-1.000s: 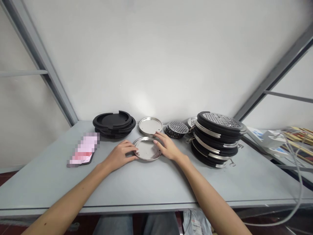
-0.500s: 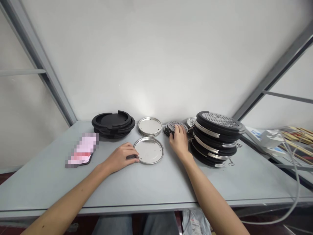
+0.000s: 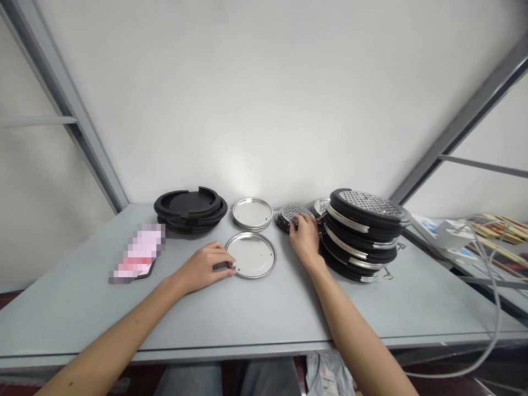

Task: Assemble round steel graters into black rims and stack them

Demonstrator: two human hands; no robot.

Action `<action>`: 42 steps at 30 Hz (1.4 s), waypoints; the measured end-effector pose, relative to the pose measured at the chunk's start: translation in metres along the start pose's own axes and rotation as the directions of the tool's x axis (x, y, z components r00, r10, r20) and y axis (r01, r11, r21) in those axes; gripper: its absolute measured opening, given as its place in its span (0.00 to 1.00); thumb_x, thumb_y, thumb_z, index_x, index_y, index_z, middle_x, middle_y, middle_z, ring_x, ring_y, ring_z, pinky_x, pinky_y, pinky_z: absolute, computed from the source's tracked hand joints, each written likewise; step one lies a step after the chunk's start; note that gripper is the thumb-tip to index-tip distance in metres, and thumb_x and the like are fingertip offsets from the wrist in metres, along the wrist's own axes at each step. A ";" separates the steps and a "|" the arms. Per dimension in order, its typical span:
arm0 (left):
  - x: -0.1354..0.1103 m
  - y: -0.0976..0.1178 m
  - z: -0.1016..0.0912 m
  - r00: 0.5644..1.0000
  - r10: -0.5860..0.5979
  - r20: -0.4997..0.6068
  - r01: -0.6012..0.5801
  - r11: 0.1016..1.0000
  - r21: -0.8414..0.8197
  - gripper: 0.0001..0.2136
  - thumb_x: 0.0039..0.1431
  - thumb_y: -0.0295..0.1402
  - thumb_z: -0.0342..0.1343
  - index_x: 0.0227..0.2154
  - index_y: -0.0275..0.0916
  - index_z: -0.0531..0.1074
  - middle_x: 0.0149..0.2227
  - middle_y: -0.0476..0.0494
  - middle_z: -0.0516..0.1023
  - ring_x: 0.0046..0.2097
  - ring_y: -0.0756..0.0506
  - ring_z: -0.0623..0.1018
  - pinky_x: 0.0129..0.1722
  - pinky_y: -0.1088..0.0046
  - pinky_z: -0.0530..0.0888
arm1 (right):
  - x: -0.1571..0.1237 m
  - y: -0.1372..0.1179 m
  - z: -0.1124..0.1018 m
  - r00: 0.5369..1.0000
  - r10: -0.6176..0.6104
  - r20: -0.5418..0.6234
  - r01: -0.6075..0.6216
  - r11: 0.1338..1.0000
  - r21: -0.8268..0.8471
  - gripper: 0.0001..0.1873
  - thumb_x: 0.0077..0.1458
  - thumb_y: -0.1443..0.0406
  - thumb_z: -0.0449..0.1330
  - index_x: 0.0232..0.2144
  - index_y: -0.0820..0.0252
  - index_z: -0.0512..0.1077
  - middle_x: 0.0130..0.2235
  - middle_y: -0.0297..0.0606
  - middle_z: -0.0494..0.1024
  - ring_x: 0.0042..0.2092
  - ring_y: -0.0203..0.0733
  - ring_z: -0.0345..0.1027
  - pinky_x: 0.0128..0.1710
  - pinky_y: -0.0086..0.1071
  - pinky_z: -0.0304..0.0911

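A shallow round metal tray (image 3: 254,254) lies flat on the table in front of me. Its left rim sits between the thumb and fingertips of my left hand (image 3: 208,268). My right hand (image 3: 305,236) is at the right edge of a low stack of perforated metal discs (image 3: 293,212), fingers curled and thumb at the near side; its fingertips are partly hidden, and it seems to grip the top disc. Behind the single tray stands a stack of similar metal trays (image 3: 252,211). Right of my right hand rises a tall stack of black rings with metal bands and a perforated top (image 3: 365,234).
Black plastic rings (image 3: 190,212) are piled at the back left, with a phone (image 3: 140,253) in front of them. Another metal piece (image 3: 320,206) is partly hidden behind the tall stack. A white cable (image 3: 497,308) hangs at the right, and a wall closes off the back.
My right hand has drawn slightly toward me and right, its fingers curling in from atop the perforated discs to their edge. My left hand stays at the tray's rim.
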State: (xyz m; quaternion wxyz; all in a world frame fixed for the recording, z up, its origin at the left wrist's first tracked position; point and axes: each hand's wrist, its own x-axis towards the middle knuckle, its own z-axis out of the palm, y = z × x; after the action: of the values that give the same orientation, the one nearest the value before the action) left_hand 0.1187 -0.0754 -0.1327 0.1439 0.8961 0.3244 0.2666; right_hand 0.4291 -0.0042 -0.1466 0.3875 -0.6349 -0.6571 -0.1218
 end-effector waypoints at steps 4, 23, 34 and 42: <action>0.000 0.000 0.000 1.000 0.005 -0.007 -0.005 1.000 -0.006 0.08 0.60 0.36 0.58 0.40 0.42 0.77 0.36 0.45 0.80 0.43 0.44 0.75 0.41 0.69 0.73 | 0.001 0.001 0.001 1.000 0.013 0.001 -0.014 0.999 0.029 0.11 0.54 0.68 0.55 0.39 0.64 0.74 0.46 0.50 0.72 0.51 0.53 0.61 0.55 0.45 0.57; -0.001 0.000 -0.004 1.000 -0.002 -0.022 0.004 0.996 0.092 0.08 0.59 0.37 0.58 0.40 0.43 0.77 0.43 0.44 0.77 0.47 0.43 0.74 0.47 0.66 0.72 | 0.002 -0.028 -0.020 0.998 0.011 -0.067 0.018 0.908 0.419 0.08 0.52 0.64 0.60 0.36 0.60 0.75 0.49 0.47 0.73 0.54 0.50 0.63 0.57 0.47 0.55; -0.002 -0.015 0.000 0.972 -0.140 -0.187 0.169 0.974 0.148 0.13 0.63 0.40 0.53 0.46 0.41 0.74 0.47 0.41 0.74 0.49 0.40 0.72 0.51 0.59 0.71 | -0.007 -0.057 -0.044 0.861 -0.317 0.397 -0.123 0.628 0.768 0.09 0.50 0.64 0.64 0.37 0.57 0.77 0.53 0.43 0.72 0.57 0.47 0.64 0.61 0.44 0.52; -0.005 -0.018 0.002 0.975 -0.183 -0.130 0.205 0.960 0.190 0.15 0.61 0.40 0.54 0.48 0.40 0.73 0.49 0.39 0.73 0.51 0.39 0.72 0.54 0.57 0.70 | -0.008 -0.054 -0.064 0.612 -0.560 0.559 -0.049 0.679 0.733 0.08 0.49 0.67 0.66 0.35 0.55 0.78 0.53 0.39 0.71 0.61 0.48 0.58 0.63 0.48 0.49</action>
State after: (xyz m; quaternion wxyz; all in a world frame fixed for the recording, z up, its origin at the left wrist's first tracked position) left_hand 0.1075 -0.0651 -0.1445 0.0591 0.8537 0.4437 0.2661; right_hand 0.4006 -0.0612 -0.0911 0.2617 -0.3242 -0.8415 0.3441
